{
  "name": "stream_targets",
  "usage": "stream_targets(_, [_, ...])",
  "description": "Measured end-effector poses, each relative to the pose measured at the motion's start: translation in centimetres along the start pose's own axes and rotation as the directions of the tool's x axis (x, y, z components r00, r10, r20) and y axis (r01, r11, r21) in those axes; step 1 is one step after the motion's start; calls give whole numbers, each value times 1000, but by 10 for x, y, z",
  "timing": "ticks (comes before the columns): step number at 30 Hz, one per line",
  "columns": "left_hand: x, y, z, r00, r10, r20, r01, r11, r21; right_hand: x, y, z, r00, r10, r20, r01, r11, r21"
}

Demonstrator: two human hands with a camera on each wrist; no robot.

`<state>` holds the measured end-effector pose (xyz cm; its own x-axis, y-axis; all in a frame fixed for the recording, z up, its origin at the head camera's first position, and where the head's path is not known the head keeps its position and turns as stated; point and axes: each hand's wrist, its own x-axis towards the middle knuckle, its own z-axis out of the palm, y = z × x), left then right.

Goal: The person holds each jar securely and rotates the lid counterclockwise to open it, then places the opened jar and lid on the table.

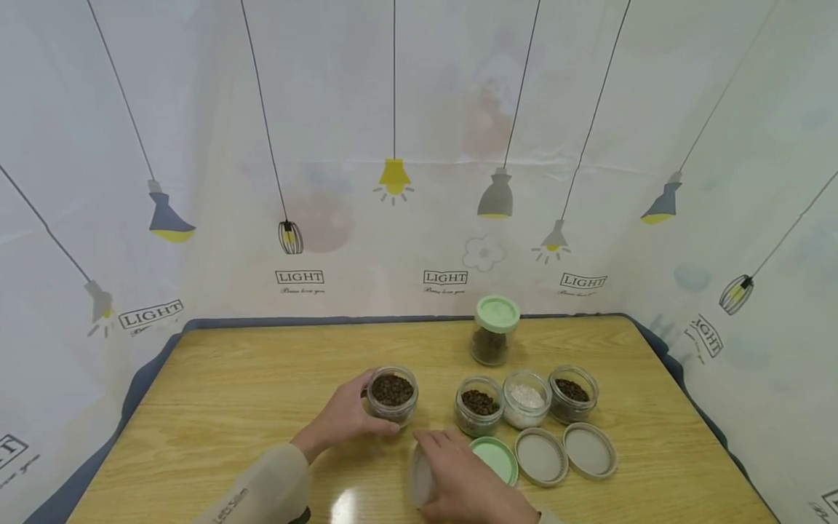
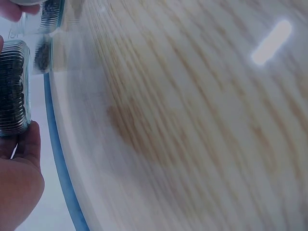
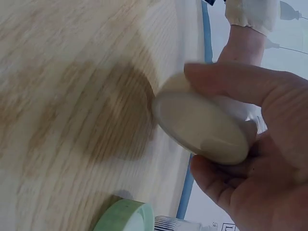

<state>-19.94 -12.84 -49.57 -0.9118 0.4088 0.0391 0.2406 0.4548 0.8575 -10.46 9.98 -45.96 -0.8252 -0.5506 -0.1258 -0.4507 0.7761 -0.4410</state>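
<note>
My left hand [image 1: 343, 416] grips an uncapped clear jar [image 1: 393, 397] of dark brown beans, thumb at the near side and fingers round its left. In the left wrist view, the ribbed glass jar [image 2: 13, 89] shows side-on, with the hand [image 2: 21, 185] below it. A pale beige lid [image 3: 199, 127] is pinched in my right hand [image 1: 458, 473], thumb on one edge and fingers on the other. From the head view this lid [image 1: 422, 477] is tilted on edge, to the near right of the held jar and partly hidden by the fingers.
Right of the hands stand three open jars: dark beans [image 1: 479, 405], white grains [image 1: 526, 400] and dark beans [image 1: 573, 394]. Before them lie a green lid [image 1: 495, 460] and two beige lids [image 1: 541, 457]. A green-capped jar [image 1: 492, 342] stands behind, near the table's back edge and printed curtain.
</note>
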Motion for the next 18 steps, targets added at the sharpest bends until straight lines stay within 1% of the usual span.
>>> stream_targets(4, [1, 0, 1, 1000, -5, 6, 5, 1000, -4, -1, 1, 1, 1000, 16, 8, -16, 999, 37])
stream_targets(7, [1, 0, 1, 1000, -1, 9, 1, 1000, -1, -1, 3, 2, 1000, 31, 3, -31, 999, 31])
stream_targets(9, [1, 0, 2, 1000, -3, 10, 3, 1000, 3, -1, 4, 3, 999, 36, 1, -36, 999, 6])
stream_targets(12, [1, 0, 2, 1000, 5, 12, -5, 1000, 1, -1, 6, 4, 1000, 24, -8, -25, 996, -80])
stream_targets(16, [1, 1, 3, 1000, 10, 15, -10, 1000, -11, -1, 8, 7, 998, 0, -60, -11, 983, -186])
stream_targets(18, [1, 2, 4, 1000, 1, 17, 0, 1000, -17, -1, 9, 9, 996, -3, -86, -15, 978, -209])
